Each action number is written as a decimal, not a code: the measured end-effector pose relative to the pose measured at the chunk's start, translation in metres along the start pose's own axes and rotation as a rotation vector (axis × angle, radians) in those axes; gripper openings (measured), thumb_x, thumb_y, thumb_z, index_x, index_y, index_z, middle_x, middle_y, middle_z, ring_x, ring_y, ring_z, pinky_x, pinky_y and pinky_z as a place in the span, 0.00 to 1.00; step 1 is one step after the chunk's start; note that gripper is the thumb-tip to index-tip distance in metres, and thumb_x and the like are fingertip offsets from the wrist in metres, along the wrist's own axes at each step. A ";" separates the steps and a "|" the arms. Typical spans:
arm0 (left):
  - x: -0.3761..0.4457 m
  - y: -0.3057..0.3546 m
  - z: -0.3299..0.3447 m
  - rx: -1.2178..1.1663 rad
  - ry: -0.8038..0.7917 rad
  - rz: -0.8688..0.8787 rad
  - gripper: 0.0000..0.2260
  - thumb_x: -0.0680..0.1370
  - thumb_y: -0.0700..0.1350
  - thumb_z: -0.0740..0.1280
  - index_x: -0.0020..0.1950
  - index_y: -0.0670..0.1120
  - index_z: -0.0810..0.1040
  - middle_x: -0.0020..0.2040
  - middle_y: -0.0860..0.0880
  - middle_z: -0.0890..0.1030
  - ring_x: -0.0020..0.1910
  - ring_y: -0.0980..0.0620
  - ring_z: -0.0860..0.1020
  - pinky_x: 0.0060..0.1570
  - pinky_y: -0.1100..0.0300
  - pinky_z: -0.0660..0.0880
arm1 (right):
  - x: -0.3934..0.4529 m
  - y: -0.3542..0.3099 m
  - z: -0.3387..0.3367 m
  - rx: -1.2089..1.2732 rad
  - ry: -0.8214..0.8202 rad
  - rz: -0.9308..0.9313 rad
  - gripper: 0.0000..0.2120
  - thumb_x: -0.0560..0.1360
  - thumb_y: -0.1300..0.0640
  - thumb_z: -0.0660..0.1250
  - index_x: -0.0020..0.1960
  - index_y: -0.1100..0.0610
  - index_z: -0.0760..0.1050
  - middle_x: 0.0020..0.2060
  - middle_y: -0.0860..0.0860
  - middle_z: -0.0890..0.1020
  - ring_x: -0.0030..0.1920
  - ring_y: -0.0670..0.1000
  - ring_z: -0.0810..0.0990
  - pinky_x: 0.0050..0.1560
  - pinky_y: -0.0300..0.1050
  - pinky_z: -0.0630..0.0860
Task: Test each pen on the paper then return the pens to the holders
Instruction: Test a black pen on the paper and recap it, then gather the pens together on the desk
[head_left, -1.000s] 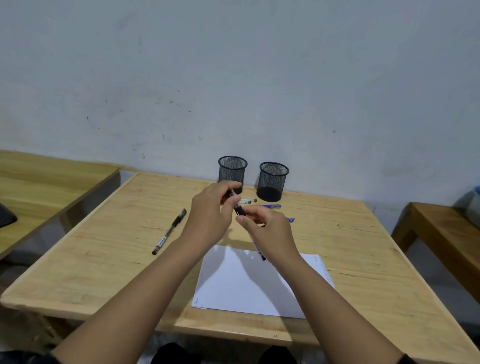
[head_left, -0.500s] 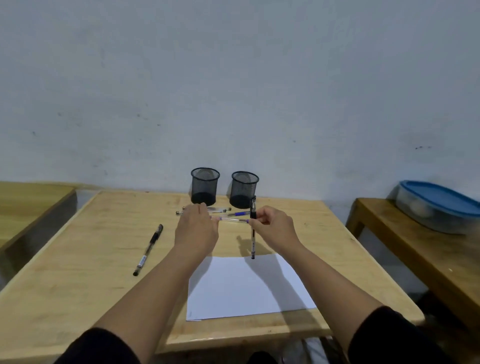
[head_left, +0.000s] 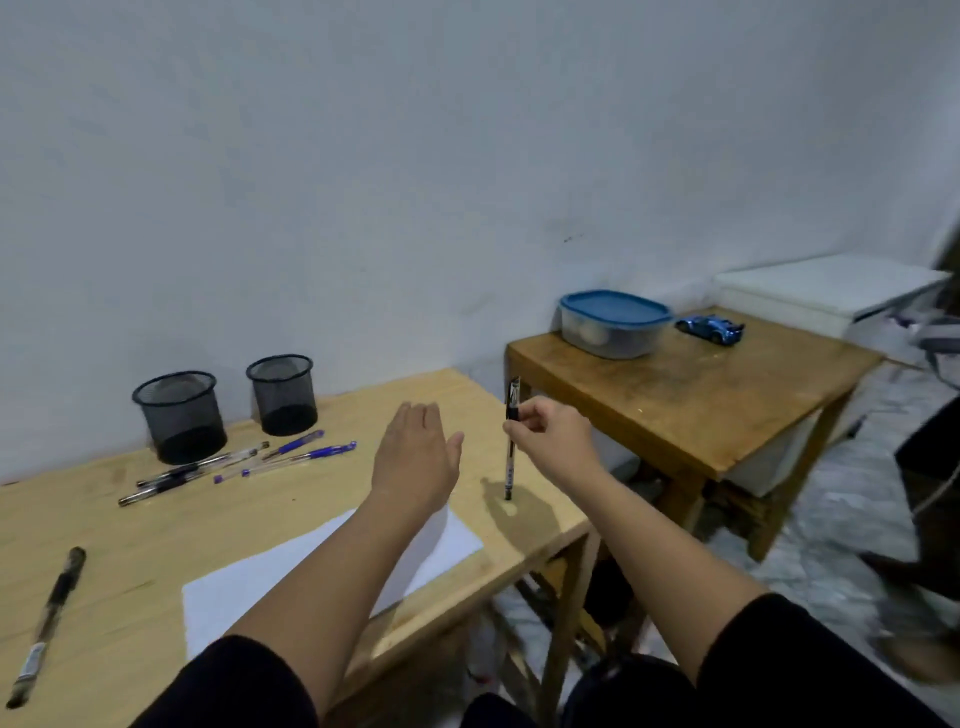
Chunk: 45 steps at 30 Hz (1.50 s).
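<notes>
Wooden table (head_left: 130, 525), right hand (head_left: 553, 441) pinching upright pen (head_left: 510, 457)

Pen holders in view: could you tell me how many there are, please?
2: the left holder and, close beside it, the right holder, both standing upright. None seems to be hidden.

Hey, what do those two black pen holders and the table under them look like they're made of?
Holders: probably metal mesh with a matte black coating; the wall shows through the fine grid. Table: light wood, maybe plywood, with visible grain and a dull, unglossed surface.
</notes>
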<state>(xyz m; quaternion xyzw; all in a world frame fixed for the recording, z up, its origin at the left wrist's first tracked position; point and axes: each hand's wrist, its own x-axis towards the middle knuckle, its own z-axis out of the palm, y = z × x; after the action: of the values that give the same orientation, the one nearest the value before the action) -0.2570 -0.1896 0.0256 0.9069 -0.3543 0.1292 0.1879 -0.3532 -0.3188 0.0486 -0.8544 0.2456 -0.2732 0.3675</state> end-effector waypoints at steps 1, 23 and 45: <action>0.001 0.016 0.008 -0.020 -0.006 0.029 0.23 0.80 0.51 0.54 0.69 0.37 0.62 0.66 0.39 0.70 0.69 0.42 0.62 0.69 0.53 0.60 | -0.002 0.012 -0.014 -0.013 0.019 0.019 0.06 0.73 0.54 0.68 0.48 0.54 0.79 0.38 0.45 0.80 0.41 0.45 0.77 0.44 0.39 0.74; -0.011 0.134 0.149 0.131 -0.124 0.030 0.22 0.80 0.52 0.49 0.66 0.38 0.66 0.62 0.35 0.72 0.61 0.37 0.69 0.62 0.44 0.68 | -0.090 0.231 -0.124 0.025 0.039 0.333 0.08 0.73 0.53 0.68 0.49 0.56 0.77 0.38 0.49 0.79 0.44 0.51 0.79 0.49 0.47 0.75; 0.002 0.092 0.048 0.204 -0.072 -0.035 0.19 0.81 0.50 0.51 0.60 0.36 0.68 0.58 0.36 0.73 0.60 0.40 0.69 0.60 0.48 0.67 | 0.000 0.090 -0.077 -0.764 -0.166 -0.338 0.20 0.81 0.51 0.50 0.66 0.61 0.67 0.64 0.57 0.73 0.65 0.54 0.70 0.66 0.49 0.66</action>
<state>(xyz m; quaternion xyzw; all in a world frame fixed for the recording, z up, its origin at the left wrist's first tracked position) -0.3137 -0.2739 0.0061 0.9313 -0.3302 0.1287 0.0841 -0.4228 -0.4119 0.0253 -0.9765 0.1554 -0.1491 -0.0070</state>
